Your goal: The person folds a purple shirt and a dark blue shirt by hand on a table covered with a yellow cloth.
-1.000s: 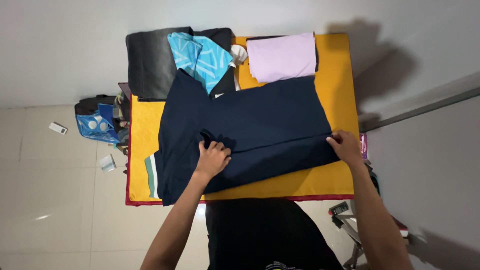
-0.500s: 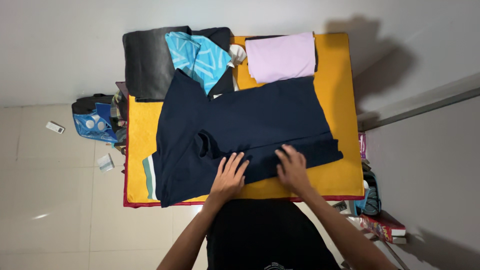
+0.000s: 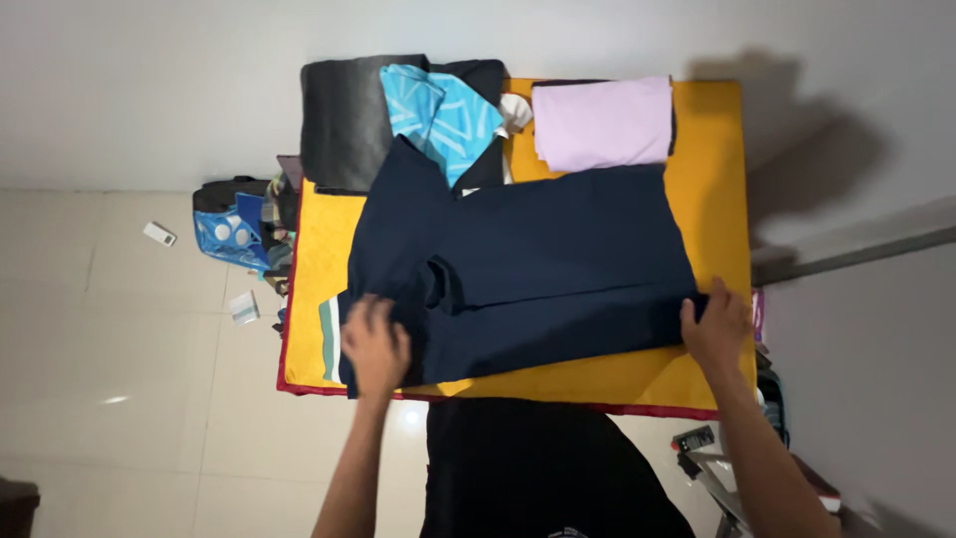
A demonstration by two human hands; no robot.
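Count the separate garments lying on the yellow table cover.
5, perhaps more hidden: navy shirt spread centrally, lilac fold far right, turquoise patterned piece and grey fold far left, striped piece under the navy.
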